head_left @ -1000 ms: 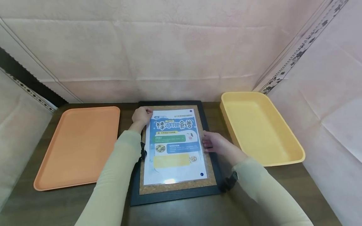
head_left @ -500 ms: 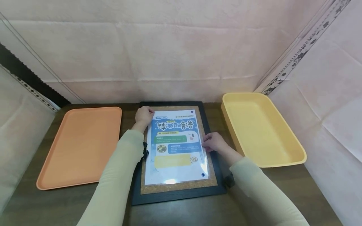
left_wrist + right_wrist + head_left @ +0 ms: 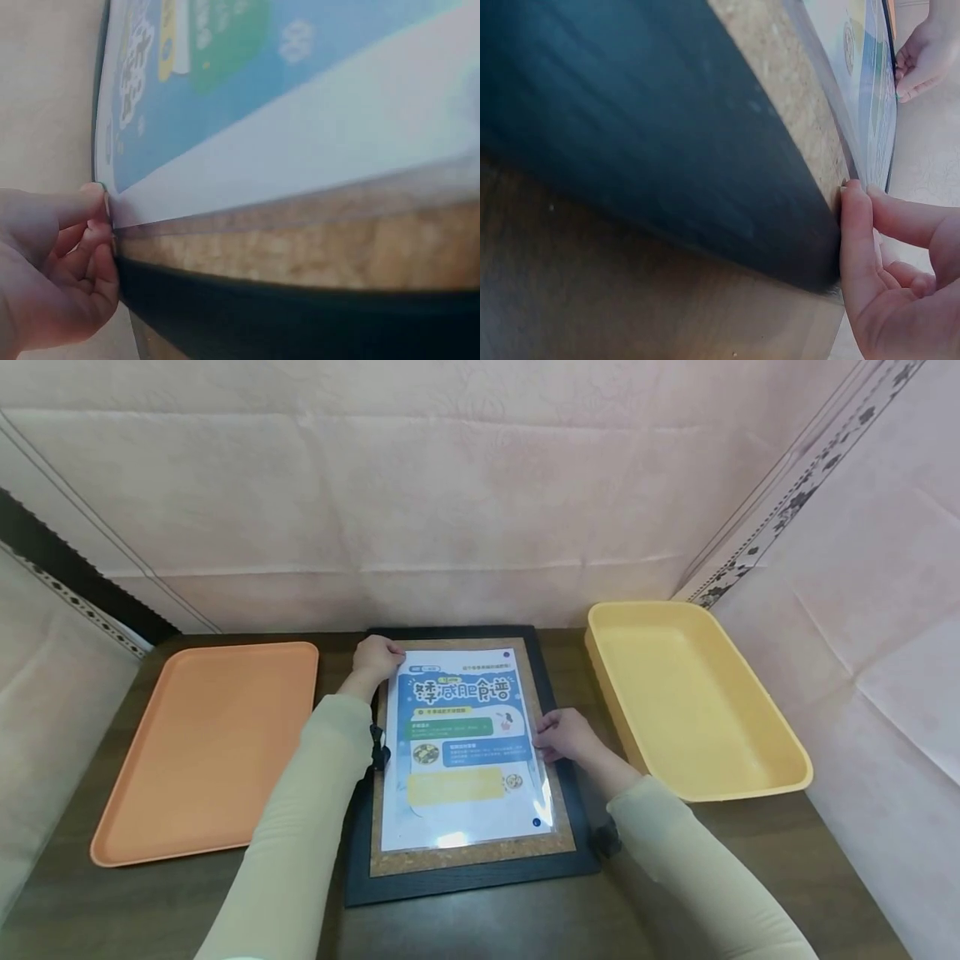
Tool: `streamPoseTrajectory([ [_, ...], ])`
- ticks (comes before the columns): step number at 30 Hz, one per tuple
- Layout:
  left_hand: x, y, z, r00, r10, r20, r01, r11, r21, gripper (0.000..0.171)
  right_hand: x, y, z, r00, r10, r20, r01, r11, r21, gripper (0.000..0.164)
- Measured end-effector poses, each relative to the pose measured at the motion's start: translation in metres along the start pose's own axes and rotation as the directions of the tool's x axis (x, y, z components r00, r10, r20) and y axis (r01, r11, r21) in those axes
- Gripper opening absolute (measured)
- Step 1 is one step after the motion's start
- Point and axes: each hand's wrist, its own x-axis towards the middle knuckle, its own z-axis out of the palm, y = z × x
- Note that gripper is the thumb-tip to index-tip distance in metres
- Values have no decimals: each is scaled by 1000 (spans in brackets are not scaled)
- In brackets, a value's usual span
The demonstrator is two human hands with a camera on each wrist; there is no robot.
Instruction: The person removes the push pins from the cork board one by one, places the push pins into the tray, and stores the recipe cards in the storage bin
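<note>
Seemingly positioning the poster (image 3: 450, 814) on the corkboard (image 3: 465, 858) beneath them, left fingers (image 3: 79, 208) pinch its corner and right fingers (image 3: 856, 232) its side; the next move likely calls for even shifts.

Sleeves (image 3: 300, 827) hem the free room nearside of the black frame (image 3: 472, 876).

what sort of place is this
Probably a small screened-off work booth, though little else shows: creased, pale pinkish sheeting hangs behind and on both sides of a dark brown, wood-look table, and a black-framed, rectangular cork board lies on it.
</note>
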Motion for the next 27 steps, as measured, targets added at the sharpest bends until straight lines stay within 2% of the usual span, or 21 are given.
streamPoseTrajectory([
  [9,3,1,-8,994,-72,82,79,993,-82,26,-1,1,0,1000,-19,-3,19,1000,14,21],
  [23,10,3,-16,976,-116,187,130,989,-64,27,2,4,1,1000,2,2,-2,1000,17,20],
  [27,13,4,-16,973,-111,204,133,987,-95,27,3,3,0,1000,7,0,-7,1000,20,22],
])
